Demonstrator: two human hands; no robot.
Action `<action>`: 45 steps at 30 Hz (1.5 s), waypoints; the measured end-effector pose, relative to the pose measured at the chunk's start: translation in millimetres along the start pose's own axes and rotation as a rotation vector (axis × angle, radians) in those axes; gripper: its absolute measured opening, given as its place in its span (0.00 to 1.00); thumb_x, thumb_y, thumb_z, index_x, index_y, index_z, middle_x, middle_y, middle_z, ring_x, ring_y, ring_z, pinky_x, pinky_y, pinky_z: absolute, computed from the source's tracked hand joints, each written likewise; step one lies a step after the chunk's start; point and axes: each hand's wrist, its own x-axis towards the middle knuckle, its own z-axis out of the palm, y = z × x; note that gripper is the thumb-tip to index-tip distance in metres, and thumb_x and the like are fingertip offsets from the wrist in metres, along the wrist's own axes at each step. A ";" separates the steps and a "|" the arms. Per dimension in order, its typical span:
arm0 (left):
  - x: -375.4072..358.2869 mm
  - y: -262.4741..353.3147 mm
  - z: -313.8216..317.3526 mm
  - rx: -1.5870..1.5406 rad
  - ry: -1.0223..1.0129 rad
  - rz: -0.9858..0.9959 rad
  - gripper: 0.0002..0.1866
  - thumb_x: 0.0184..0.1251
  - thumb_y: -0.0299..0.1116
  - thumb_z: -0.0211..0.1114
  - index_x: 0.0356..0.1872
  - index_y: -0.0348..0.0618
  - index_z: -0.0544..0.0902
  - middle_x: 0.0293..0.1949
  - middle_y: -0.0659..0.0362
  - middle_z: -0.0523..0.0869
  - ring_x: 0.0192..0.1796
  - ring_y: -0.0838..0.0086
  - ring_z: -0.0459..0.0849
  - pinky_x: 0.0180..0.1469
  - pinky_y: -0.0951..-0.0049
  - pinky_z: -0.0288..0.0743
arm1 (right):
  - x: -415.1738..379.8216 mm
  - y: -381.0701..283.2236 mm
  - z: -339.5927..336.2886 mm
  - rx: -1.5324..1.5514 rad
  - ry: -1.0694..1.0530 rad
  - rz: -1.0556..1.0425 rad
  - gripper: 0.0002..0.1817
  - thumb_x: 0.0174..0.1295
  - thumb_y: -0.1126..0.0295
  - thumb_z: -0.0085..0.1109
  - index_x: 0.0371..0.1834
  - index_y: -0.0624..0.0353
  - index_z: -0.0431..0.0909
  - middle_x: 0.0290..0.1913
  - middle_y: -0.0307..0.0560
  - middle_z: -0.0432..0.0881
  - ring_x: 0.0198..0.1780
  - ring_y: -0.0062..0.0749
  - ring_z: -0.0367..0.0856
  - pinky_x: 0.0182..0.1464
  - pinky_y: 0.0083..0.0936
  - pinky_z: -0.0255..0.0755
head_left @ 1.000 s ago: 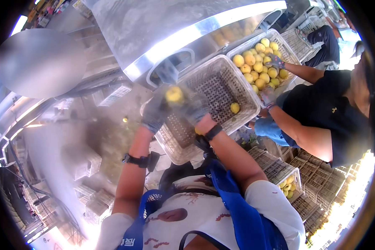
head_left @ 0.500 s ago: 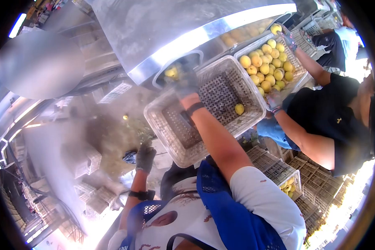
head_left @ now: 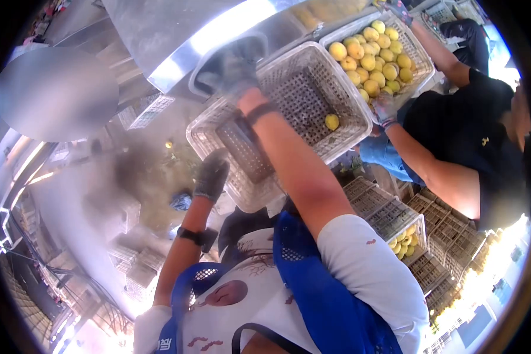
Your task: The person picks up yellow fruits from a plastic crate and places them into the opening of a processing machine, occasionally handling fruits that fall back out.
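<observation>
A pale plastic crate (head_left: pixel 341 147) stands tilted in view below a metal machine's edge, with one yellow fruit (head_left: pixel 331 122), peach-like, on its floor. My right hand (head_left: pixel 233 74), in a dark glove, is smeared by motion at the machine's round-edged outlet (head_left: pixel 197 79), above the crate's far left corner. Its fingers and anything in them cannot be made out. My left hand (head_left: pixel 211 174), gloved in grey, lies against the crate's left rim, its fingers bent over the edge.
A second crate (head_left: pixel 426 74) full of yellow fruit stands to the right. A co-worker in a black shirt (head_left: pixel 448 141) has gloved hands at it. Stacked crates (head_left: pixel 369 200), one with fruit, sit lower right. A loose fruit (head_left: pixel 169 144) lies on the floor.
My left hand has risen from beside the crate to its left rim. The yellow fruit seen by my right hand at the outlet no longer shows. The view has shifted.
</observation>
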 end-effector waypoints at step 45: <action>19.9 67.3 -52.0 -0.804 0.156 -0.114 0.23 0.78 0.40 0.66 0.69 0.50 0.75 0.56 0.59 0.84 0.51 0.69 0.86 0.51 0.64 0.86 | -45.9 -0.7 -65.4 0.244 -0.259 0.136 0.46 0.51 0.48 0.78 0.71 0.60 0.70 0.66 0.60 0.78 0.66 0.56 0.77 0.71 0.43 0.72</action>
